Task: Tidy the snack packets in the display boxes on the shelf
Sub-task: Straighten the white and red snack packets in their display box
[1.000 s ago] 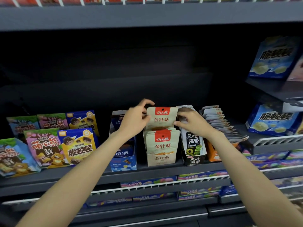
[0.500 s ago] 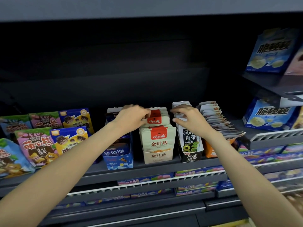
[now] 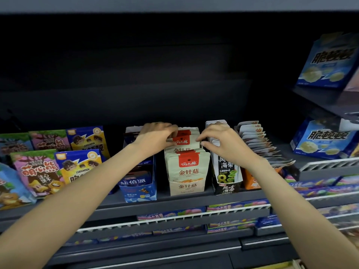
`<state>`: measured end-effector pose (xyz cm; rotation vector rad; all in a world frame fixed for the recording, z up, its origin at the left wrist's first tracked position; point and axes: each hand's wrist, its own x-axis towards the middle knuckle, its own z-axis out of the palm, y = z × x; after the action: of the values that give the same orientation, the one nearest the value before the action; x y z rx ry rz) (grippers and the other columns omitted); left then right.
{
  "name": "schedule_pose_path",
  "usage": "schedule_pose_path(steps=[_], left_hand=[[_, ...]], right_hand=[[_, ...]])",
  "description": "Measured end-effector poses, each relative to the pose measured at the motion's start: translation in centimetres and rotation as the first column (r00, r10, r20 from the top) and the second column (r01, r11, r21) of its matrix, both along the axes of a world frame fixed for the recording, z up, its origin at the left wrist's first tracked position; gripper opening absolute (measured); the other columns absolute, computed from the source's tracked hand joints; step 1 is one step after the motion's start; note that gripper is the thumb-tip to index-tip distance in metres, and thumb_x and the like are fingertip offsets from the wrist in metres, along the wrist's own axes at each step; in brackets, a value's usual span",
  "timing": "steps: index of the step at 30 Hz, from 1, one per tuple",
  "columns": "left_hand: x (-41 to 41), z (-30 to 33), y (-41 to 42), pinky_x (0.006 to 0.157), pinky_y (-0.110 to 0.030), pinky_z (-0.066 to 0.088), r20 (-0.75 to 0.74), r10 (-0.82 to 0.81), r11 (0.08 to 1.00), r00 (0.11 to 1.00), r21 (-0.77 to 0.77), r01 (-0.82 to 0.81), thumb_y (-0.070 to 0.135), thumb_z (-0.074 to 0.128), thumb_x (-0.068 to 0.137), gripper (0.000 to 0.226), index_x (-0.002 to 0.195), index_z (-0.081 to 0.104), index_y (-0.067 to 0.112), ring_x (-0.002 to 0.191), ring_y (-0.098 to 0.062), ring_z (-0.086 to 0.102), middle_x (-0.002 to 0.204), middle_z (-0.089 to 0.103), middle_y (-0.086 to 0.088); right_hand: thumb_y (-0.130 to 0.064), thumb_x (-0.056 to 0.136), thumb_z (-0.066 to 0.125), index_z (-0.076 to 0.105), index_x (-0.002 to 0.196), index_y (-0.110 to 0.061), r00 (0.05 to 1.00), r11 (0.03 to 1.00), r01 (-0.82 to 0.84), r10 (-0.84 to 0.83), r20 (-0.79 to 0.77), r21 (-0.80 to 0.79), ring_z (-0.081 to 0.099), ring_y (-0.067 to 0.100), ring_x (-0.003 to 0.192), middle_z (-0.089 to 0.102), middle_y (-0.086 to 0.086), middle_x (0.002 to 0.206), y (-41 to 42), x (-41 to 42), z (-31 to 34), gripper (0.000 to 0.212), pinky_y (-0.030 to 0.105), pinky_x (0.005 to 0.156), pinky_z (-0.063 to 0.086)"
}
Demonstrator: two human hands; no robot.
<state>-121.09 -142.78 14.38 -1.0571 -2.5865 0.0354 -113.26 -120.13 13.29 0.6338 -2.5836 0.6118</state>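
Reaching over the cream display box (image 3: 186,188) on the shelf (image 3: 174,200), the left hand (image 3: 155,137) pinches the rear enoki packet (image 3: 184,141) by its top-left corner, while the right hand (image 3: 223,142), fingers curled, seems to touch its right edge, both equally near.

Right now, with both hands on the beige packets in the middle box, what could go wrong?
1. The rear beige packets stand higher than the front row; pushing them down unevenly may crumple or tilt them.
2. The right hand lies over the black box; a sideways shove might nudge it.
3. The fanned packets in the orange box already lean back; a knock from the right arm could likely spill them.
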Motion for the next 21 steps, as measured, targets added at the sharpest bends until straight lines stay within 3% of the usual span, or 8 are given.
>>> schedule_pose_path(steps=[3, 6, 9, 12, 15, 18, 21], left_hand=[[-0.2, 0.2, -0.1, 0.061, -0.028, 0.034, 0.014, -0.021, 0.998, 1.000, 0.066, 0.020, 0.035, 0.066, 0.086, 0.029, 0.104, 0.050, 0.020, 0.090, -0.014, 0.049, 0.107, 0.051, 0.003], [0.1, 0.3, -0.3, 0.064, -0.025, 0.037, 0.101, -0.161, 0.987, 0.982, 0.033, 0.158, 0.017, 0.064, 0.088, 0.010, 0.097, 0.059, 0.016, 0.087, -0.013, 0.051, 0.097, 0.048, 0.006], [0.4, 0.3, -0.9, 0.080, -0.028, 0.048, 0.208, -0.185, 0.982, 0.960, 0.013, 0.187, 0.018, 0.060, 0.092, 0.017, 0.108, 0.066, 0.017, 0.101, -0.015, 0.057, 0.108, 0.059, 0.003], [0.7, 0.4, -2.0, 0.098, -0.025, 0.045, 0.315, -0.205, 0.979, 0.927, 0.074, 0.191, 0.023, 0.059, 0.093, 0.033, 0.127, 0.060, 0.019, 0.118, -0.010, 0.055, 0.131, 0.058, 0.004], [1.0, 0.6, -2.8, 0.098, -0.016, 0.041, 0.417, -0.201, 0.979, 0.886, 0.119, 0.166, 0.022, 0.055, 0.096, 0.035, 0.131, 0.056, 0.021, 0.118, -0.004, 0.054, 0.132, 0.058, 0.006], [0.8, 0.7, -2.4, 0.097, -0.013, 0.038, 0.441, -0.177, 0.983, 0.880, 0.121, 0.137, 0.021, 0.051, 0.098, 0.034, 0.132, 0.056, 0.021, 0.118, -0.003, 0.054, 0.132, 0.059, 0.007], [0.7, 0.9, -1.7, 0.100, -0.022, 0.043, 0.416, -0.180, 0.980, 0.891, 0.148, 0.129, 0.024, 0.053, 0.097, 0.033, 0.130, 0.058, 0.022, 0.117, -0.005, 0.055, 0.130, 0.060, 0.008]], right_hand=[[-0.022, 0.093, 0.061, 0.070, 0.112, -0.020, 0.984, 0.997, -0.064, 0.058, 0.167, 0.035, 0.059, -0.001, 0.091, 0.070, -0.007, 0.104, -0.7, -0.1, 1.1, 0.021, 0.010, 0.080, 0.043], [-0.026, 0.092, 0.063, 0.068, 0.115, -0.019, 0.940, 0.990, -0.104, 0.069, 0.334, 0.090, 0.059, -0.009, 0.084, 0.070, -0.007, 0.105, -0.8, -0.8, 2.4, 0.026, 0.002, 0.075, 0.042], [-0.027, 0.093, 0.061, 0.068, 0.116, -0.019, 0.915, 0.969, -0.132, 0.038, 0.402, 0.211, 0.060, -0.004, 0.090, 0.070, -0.006, 0.108, -0.8, -1.6, 3.7, 0.026, 0.003, 0.077, 0.043], [-0.024, 0.097, 0.055, 0.065, 0.122, -0.019, 0.872, 0.935, -0.200, 0.034, 0.488, 0.292, 0.060, -0.002, 0.099, 0.068, -0.005, 0.118, -1.2, -2.2, 4.3, 0.028, 0.009, 0.084, 0.045], [-0.018, 0.100, 0.049, 0.062, 0.127, -0.017, 0.833, 0.901, -0.250, 0.012, 0.553, 0.355, 0.064, 0.011, 0.102, 0.065, -0.003, 0.122, -1.9, -2.1, 4.5, 0.030, 0.027, 0.091, 0.051], [-0.014, 0.098, 0.051, 0.065, 0.122, -0.014, 0.861, 0.891, -0.250, 0.026, 0.509, 0.378, 0.061, 0.008, 0.107, 0.066, -0.003, 0.121, -2.3, -1.6, 4.5, 0.027, 0.017, 0.093, 0.045], [-0.013, 0.097, 0.053, 0.067, 0.118, -0.013, 0.876, 0.914, -0.241, 0.060, 0.478, 0.327, 0.063, 0.005, 0.102, 0.068, -0.003, 0.115, -2.0, -1.4, 4.2, 0.025, 0.016, 0.089, 0.047]])
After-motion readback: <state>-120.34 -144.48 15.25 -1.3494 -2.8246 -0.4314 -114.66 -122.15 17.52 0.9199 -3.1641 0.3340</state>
